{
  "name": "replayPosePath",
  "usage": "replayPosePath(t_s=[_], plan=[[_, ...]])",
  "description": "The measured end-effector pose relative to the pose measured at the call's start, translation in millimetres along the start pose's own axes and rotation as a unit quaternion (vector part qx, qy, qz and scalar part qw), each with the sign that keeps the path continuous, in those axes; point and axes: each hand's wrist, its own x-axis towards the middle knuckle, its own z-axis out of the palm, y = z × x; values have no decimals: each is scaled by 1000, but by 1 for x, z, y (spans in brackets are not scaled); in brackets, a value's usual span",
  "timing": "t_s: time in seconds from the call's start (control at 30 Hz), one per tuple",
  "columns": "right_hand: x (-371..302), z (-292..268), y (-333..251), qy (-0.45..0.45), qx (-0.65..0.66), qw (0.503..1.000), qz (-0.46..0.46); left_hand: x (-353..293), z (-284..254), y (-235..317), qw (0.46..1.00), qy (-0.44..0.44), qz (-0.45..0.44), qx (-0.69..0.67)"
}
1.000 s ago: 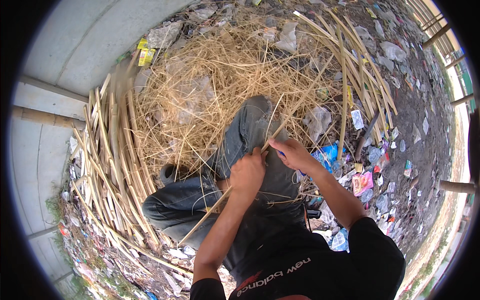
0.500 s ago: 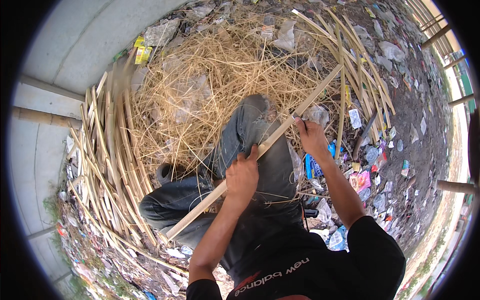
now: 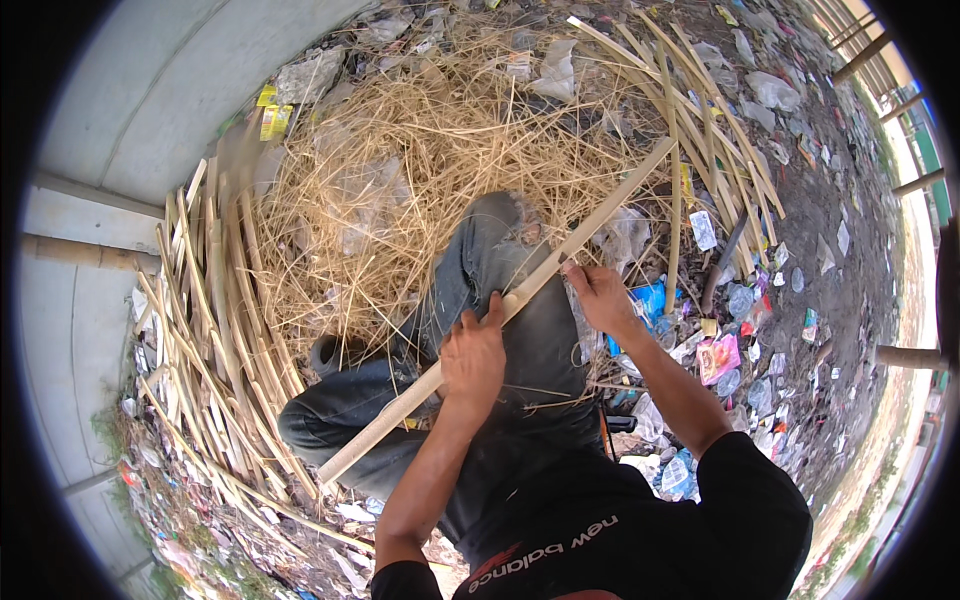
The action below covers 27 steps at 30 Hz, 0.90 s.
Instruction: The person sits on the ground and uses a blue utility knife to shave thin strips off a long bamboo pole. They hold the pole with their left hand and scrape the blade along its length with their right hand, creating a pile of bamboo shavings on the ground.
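Note:
A long pale bamboo strip (image 3: 598, 217) lies slantwise across my lap, from the lower left up to the far right. My left hand (image 3: 473, 355) is closed round its middle, thumb along the upper face. On the right side of the strip, my right hand (image 3: 603, 300) is pinched, with its fingertips against the strip's edge. Whatever sits in that pinch is too small and dark to make out. Beneath the strip are my bent legs in dark jeans (image 3: 475, 260).
Many split bamboo strips (image 3: 215, 290) are piled at the left by a grey wall (image 3: 160, 80). Another bundle of strips (image 3: 700, 120) lies far right. Straw-like shavings (image 3: 430, 140) cover the ground ahead. Plastic litter (image 3: 717, 358) is scattered at the right.
My right hand has slid a little along the strip, down and left toward my left hand. The left hand keeps its grip. The whole view has shifted slightly.

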Motion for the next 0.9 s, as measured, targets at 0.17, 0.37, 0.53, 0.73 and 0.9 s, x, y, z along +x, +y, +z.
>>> replayPosePath(t_s=[0.17, 0.37, 0.53, 0.73, 0.9], plan=[[-25, 29, -10, 23, 72, 996, -56, 3, -6, 6, 999, -42, -15, 4], [-34, 17, -27, -47, -37, 997, -54, -1, -1, 10, 999, -32, -14, -1], [-33, 16, -32, -70, -17, 997, -22, -4, -1, 10, 1000, -11, -12, -20], [-16, -1, -26, -259, 251, 913, 190, -2, 1, 9, 999, 4, -6, -43], [-16, -8, -27, -273, 222, 919, 178, -1, -13, 3, 995, -12, 34, -96]])
